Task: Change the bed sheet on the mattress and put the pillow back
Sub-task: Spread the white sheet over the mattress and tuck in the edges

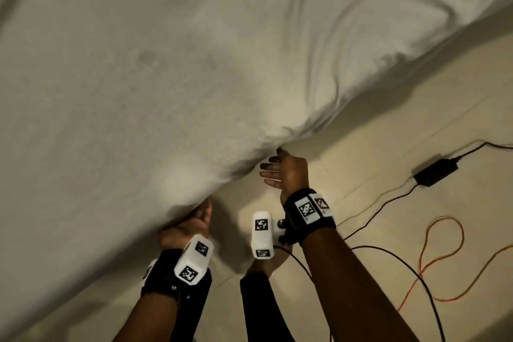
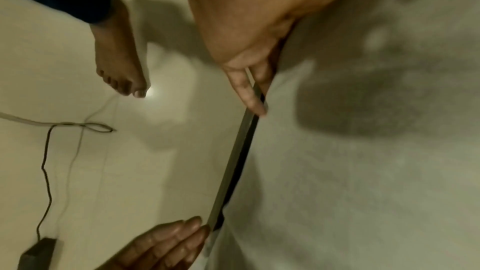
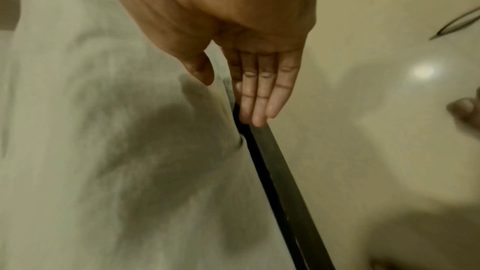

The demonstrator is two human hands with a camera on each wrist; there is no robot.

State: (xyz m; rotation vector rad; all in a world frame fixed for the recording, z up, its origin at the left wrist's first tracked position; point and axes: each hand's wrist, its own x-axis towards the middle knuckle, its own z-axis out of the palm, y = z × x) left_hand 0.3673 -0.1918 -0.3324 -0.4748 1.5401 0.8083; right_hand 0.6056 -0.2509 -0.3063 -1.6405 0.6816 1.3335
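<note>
A white bed sheet [image 1: 194, 64] covers the mattress and hangs over its near edge. My left hand [image 1: 194, 219] is at that edge, its fingertips hidden under the fabric. In the left wrist view its fingers [image 2: 249, 89] lie straight between the sheet [image 2: 363, 151] and a dark bed frame rail [image 2: 233, 171]. My right hand [image 1: 280, 169] is further along the edge with straight fingers [image 3: 262, 93] pressed beside the sheet [image 3: 103, 151], against the rail [image 3: 280, 182]. Neither hand grips anything. No pillow is in view.
On the pale tiled floor [image 1: 374, 133] to my right lie a black power adapter [image 1: 435, 172] with black cables [image 1: 388, 255] and a looped orange cable [image 1: 433, 258]. My bare foot [image 2: 116, 65] stands close to the bed.
</note>
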